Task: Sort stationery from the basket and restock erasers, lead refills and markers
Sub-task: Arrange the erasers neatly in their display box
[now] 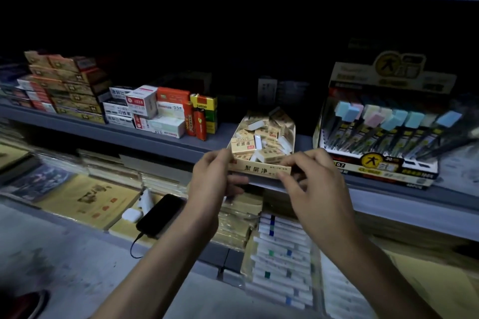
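Cream cardboard forms the open eraser box (259, 169), which sits at the front edge of the grey shelf (145, 136), just toward twelve o'clock from the middle of the view. It is heaped with small paper-sleeved erasers (268, 134) lying every which way. The left hand (215, 176) grips the box's front left corner, thumb on the rim and fingers curled beneath. The right hand (311, 181) pinches the front right corner between thumb and forefinger.

At three o'clock from the box, just beside it, stands a display carton of lead refills (378, 134), dark tubes with pastel caps. At nine o'clock stand two orange lighters (200, 124), then stacked small boxes (143, 109). At seven o'clock, on the lower shelf, a black phone (160, 215) with a cable lies on yellow notebooks (85, 201), with a white earbud case (131, 215) just beside it. At six o'clock lie rows of white pens (282, 254).
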Demonstrator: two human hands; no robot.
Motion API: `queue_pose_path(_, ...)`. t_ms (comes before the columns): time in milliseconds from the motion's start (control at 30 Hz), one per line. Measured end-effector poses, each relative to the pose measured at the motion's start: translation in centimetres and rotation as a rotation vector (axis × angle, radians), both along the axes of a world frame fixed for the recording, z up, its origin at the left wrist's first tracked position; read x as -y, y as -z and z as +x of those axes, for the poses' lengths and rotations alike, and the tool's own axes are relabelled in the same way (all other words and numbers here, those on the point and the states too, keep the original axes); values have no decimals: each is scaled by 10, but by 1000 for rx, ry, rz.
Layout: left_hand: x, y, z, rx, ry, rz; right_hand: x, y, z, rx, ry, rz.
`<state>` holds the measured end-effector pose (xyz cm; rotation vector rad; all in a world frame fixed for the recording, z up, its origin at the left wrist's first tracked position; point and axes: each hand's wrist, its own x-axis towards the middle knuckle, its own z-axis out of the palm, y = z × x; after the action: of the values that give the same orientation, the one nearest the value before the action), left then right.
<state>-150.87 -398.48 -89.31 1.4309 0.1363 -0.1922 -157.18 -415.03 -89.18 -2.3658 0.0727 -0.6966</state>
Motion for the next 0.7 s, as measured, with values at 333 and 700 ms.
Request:
queue_pose_path(333,-5,-7,-22,-107,111,-178,15,-13,-50,-40,-135,121)
queue_pose_path(700,13,-14,-71,-185,179,-209,22,-17,-103,-151,-196,40)
